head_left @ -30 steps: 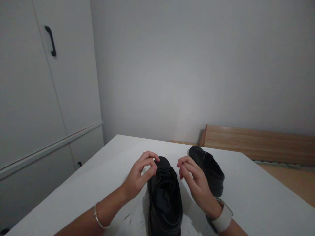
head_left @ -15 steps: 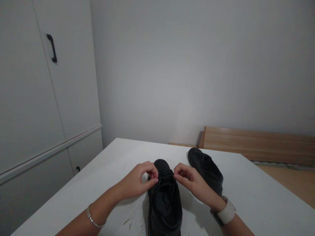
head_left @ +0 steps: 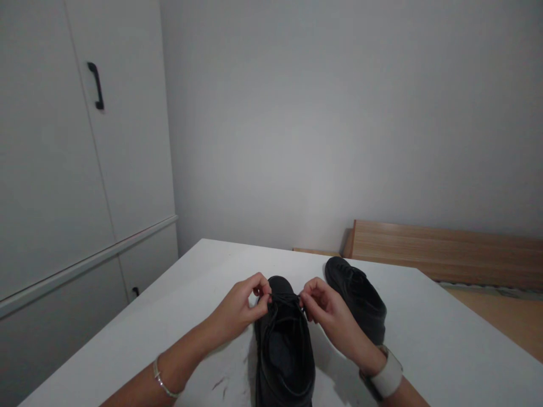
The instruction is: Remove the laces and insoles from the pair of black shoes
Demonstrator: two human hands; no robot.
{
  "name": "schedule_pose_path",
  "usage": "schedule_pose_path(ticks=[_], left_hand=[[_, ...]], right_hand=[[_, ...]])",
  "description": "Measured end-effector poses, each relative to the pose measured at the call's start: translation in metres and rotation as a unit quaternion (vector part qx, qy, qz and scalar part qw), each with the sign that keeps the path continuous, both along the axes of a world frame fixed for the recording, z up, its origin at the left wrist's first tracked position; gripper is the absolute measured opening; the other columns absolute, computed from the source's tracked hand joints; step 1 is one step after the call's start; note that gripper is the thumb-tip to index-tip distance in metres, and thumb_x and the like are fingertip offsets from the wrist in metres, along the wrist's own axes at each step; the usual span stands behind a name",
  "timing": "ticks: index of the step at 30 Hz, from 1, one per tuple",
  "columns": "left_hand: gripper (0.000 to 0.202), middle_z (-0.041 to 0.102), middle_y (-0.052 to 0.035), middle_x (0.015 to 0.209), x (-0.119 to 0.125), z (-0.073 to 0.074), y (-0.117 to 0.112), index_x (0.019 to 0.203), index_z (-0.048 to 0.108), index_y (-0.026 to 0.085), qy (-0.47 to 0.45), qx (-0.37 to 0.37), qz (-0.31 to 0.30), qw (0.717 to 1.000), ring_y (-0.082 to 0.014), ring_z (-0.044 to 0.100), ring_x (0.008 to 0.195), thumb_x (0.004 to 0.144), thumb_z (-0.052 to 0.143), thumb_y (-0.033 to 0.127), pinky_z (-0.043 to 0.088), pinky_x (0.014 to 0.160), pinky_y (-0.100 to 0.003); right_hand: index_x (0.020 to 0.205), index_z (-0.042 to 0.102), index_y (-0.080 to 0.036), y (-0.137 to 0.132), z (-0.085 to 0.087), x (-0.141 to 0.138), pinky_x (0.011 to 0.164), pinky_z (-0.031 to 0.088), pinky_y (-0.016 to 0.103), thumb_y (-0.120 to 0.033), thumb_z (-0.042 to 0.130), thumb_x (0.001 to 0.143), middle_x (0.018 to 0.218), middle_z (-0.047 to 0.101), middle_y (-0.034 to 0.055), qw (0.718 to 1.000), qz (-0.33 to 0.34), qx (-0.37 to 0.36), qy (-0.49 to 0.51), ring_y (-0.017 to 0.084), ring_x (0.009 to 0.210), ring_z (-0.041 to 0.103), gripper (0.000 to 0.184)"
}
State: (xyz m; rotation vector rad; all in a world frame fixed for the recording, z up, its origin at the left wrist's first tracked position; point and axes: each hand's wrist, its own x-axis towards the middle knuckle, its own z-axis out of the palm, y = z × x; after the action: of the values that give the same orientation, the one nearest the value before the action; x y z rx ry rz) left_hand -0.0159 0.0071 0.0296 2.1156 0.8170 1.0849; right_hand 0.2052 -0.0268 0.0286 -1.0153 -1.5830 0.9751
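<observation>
At lower centre of the frame, the black shoe point(head_left: 285, 353) points toe-away, apparently so the left hand point(head_left: 244, 303) and right hand point(head_left: 328, 309) can pinch its laces point(head_left: 285, 298) from opposite sides, fingertips closed.

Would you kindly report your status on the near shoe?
Left hand, right hand: pinching black shoelaces. Near lace-up shoe: sole down. Second lace-up shoe: beyond right hand, likely no obstruction.

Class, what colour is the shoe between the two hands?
The shoe is black, best seen in the head view.
</observation>
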Motion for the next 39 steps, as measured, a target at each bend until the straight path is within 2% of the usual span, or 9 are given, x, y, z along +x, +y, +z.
schedule_pose_path(ticks=[7, 12, 19, 23, 26, 30, 33, 36, 39], left_hand=[[0.021, 0.053, -0.0001, 0.082, 0.003, 0.002, -0.002, 0.089, 0.048, 0.018, -0.140, -0.154, -0.131, 0.969, -0.0150, 0.051, 0.078, 0.089, 0.061, 0.034, 0.038, 0.072, -0.027], [0.031, 0.053, 0.0000, 0.084, 0.003, 0.003, 0.000, 0.090, 0.048, 0.017, -0.181, -0.205, -0.173, 0.946, -0.0151, 0.052, 0.081, 0.082, 0.071, 0.038, 0.037, 0.074, -0.028], [0.032, 0.053, 0.0000, 0.090, 0.002, 0.001, -0.001, 0.094, 0.046, 0.019, -0.216, -0.208, -0.170, 0.939, -0.0160, 0.062, 0.078, 0.085, 0.070, 0.039, 0.042, 0.076, -0.031], [0.030, 0.054, 0.0001, 0.091, 0.003, 0.002, -0.002, 0.094, 0.046, 0.019, -0.225, -0.200, -0.160, 0.940, -0.0145, 0.062, 0.076, 0.087, 0.068, 0.038, 0.046, 0.075, -0.031], [0.031, 0.053, 0.0008, 0.089, 0.005, 0.004, -0.003, 0.093, 0.046, 0.019, -0.232, -0.200, -0.154, 0.939, -0.0112, 0.059, 0.067, 0.087, 0.068, 0.040, 0.048, 0.065, -0.028], [0.038, 0.053, 0.0013, 0.085, 0.005, 0.005, -0.004, 0.092, 0.048, 0.019, -0.216, -0.214, -0.122, 0.945, -0.0042, 0.043, 0.051, 0.082, 0.072, 0.046, 0.033, 0.042, -0.016], [0.040, 0.055, 0.0015, 0.081, 0.002, 0.006, -0.003, 0.093, 0.050, 0.018, -0.197, -0.224, -0.124, 0.946, -0.0022, 0.033, 0.046, 0.080, 0.074, 0.047, 0.020, 0.037, -0.015], [0.039, 0.060, -0.0013, 0.071, -0.002, 0.007, -0.002, 0.088, 0.054, 0.015, -0.174, -0.212, -0.143, 0.951, -0.0061, 0.040, 0.048, 0.083, 0.069, 0.050, 0.028, 0.041, -0.018], [0.042, 0.063, -0.0052, 0.065, -0.005, 0.009, -0.002, 0.077, 0.059, 0.013, -0.160, -0.166, -0.133, 0.964, -0.0136, 0.053, 0.059, 0.087, 0.061, 0.053, 0.042, 0.057, -0.025]], right_hand=[[0.095, 0.057, -0.021, -0.004, 0.003, 0.001, 0.072, 0.042, 0.029, -0.049, 0.072, 0.081, 0.075, 0.060, -0.0018, 0.994, 0.030, -0.028, 0.103, 0.015, 0.073, 0.055, 0.035], [0.102, 0.059, -0.023, -0.002, -0.003, 0.003, 0.079, 0.044, 0.031, -0.038, 0.078, 0.077, 0.088, 0.063, 0.0009, 0.987, 0.054, -0.041, 0.145, 0.017, 0.084, 0.059, 0.035], [0.101, 0.058, -0.022, 0.003, -0.006, 0.004, 0.068, 0.043, 0.029, -0.040, 0.073, 0.081, 0.078, 0.057, -0.0016, 0.987, 0.028, -0.015, 0.156, 0.015, 0.070, 0.057, 0.031], [0.101, 0.057, -0.022, 0.002, -0.006, 0.003, 0.058, 0.037, 0.025, -0.043, 0.071, 0.083, 0.072, 0.053, -0.0040, 0.990, 0.007, 0.001, 0.140, 0.011, 0.061, 0.048, 0.030], [0.098, 0.058, -0.022, 0.001, -0.002, 0.002, 0.050, 0.029, 0.022, -0.045, 0.073, 0.080, 0.073, 0.053, -0.0042, 0.992, -0.019, -0.003, 0.126, 0.009, 0.054, 0.041, 0.033], [0.094, 0.060, -0.021, -0.001, 0.002, 0.001, 0.045, 0.022, 0.021, -0.047, 0.076, 0.075, 0.075, 0.055, -0.0024, 0.993, -0.055, -0.013, 0.104, 0.007, 0.051, 0.036, 0.036], [0.093, 0.061, -0.020, -0.003, 0.003, 0.004, 0.041, 0.017, 0.020, -0.050, 0.074, 0.077, 0.069, 0.058, -0.0019, 0.994, -0.040, -0.017, 0.098, 0.006, 0.045, 0.032, 0.037], [0.091, 0.063, -0.018, -0.005, 0.004, 0.008, 0.040, 0.026, 0.021, -0.055, 0.061, 0.086, 0.053, 0.055, -0.0033, 0.995, -0.004, -0.024, 0.101, 0.008, 0.041, 0.039, 0.037], [0.088, 0.065, -0.017, -0.004, 0.004, 0.012, 0.045, 0.038, 0.023, -0.056, 0.056, 0.089, 0.045, 0.053, -0.0039, 0.997, -0.008, -0.015, 0.079, 0.011, 0.042, 0.048, 0.040]])
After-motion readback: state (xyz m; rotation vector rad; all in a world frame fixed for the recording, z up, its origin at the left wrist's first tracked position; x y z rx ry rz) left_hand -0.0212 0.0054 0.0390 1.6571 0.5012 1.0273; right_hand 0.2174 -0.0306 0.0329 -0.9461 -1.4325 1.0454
